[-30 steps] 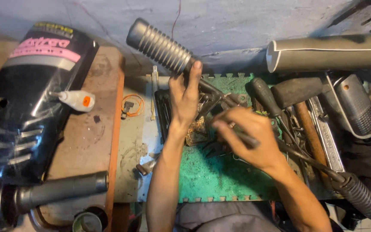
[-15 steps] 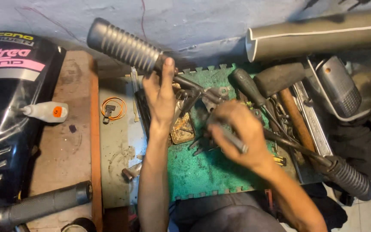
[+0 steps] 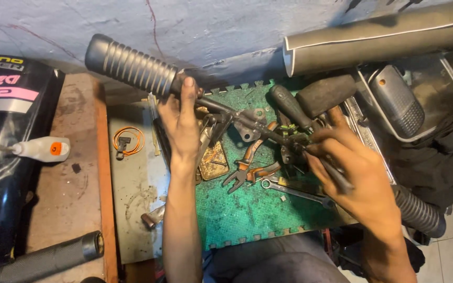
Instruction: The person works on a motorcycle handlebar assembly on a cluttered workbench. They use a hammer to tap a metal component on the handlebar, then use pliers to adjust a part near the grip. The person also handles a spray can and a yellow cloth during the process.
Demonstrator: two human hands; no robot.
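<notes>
A long dark metal bar (image 3: 258,128) with a ribbed grey rubber grip (image 3: 132,67) at its upper left end lies across a green foam mat (image 3: 252,215). My left hand (image 3: 182,123) holds the bar just below that grip. My right hand (image 3: 349,167) is closed on a thin dark tool (image 3: 336,175) whose tip meets the bar near its middle. The bar's other ribbed grip (image 3: 418,209) shows at the lower right, past my right wrist.
Orange-handled pliers (image 3: 250,162), a spanner (image 3: 294,191), a black-handled screwdriver (image 3: 289,107) and a hammer head (image 3: 326,94) lie on the mat. A black plastic cover (image 3: 6,157) and a small white bottle (image 3: 43,149) sit left. A grey roll (image 3: 378,44) lies at the back.
The view has shifted, so everything sits further right in frame. My right hand has moved right along the bar with the thin tool. My left hand keeps its hold below the grip.
</notes>
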